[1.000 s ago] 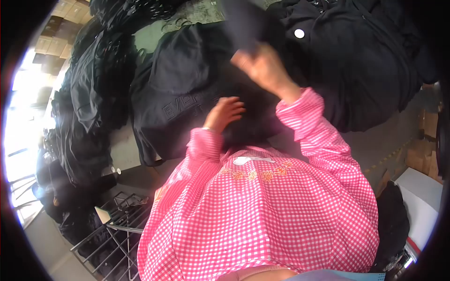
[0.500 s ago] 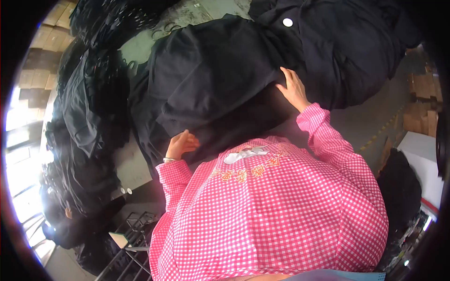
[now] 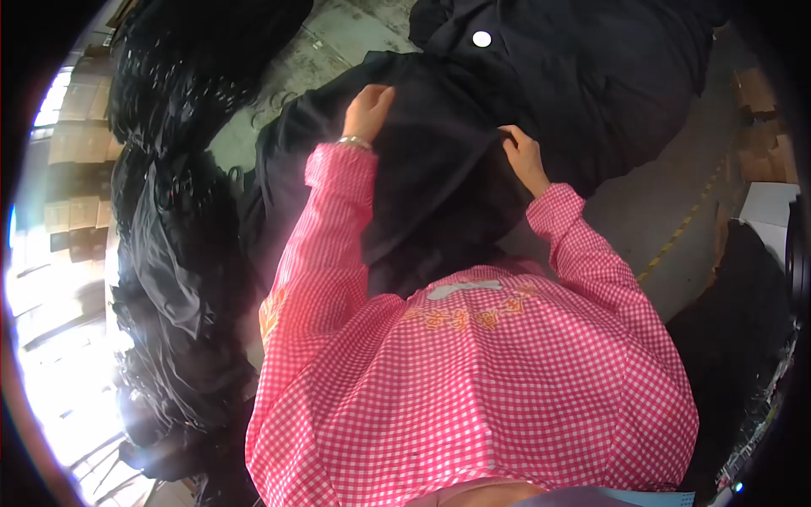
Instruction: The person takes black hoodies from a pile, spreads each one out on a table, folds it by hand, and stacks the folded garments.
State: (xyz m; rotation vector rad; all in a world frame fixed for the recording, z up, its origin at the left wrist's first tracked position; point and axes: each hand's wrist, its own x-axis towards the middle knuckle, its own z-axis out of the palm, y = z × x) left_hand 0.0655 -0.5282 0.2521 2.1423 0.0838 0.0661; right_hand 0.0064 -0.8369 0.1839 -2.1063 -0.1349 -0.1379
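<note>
Black cloth [image 3: 422, 144] lies spread in front of me, folded over itself. My left hand [image 3: 368, 112] is at its upper left part, fingers curled and pressed together; whether fabric is between them is too small to tell. At the right edge of the same cloth, my right hand [image 3: 524, 158] has its thumb and forefinger close together at the fabric's border, and they seem to pinch it. Both my sleeves are pink and white checked.
More black fabric [image 3: 600, 93] is heaped at the upper right, with a white round disc [image 3: 481, 39] on it. Bundled black garments [image 3: 169, 245] line the left. Brown boxes [image 3: 764, 127] stand far right, beyond a yellow-striped floor line [image 3: 686, 228].
My left hand has moved from the cloth's near left edge up to its far part. My right hand stays at the right edge, fingers closer together. The lettering on the cloth was covered earlier.
</note>
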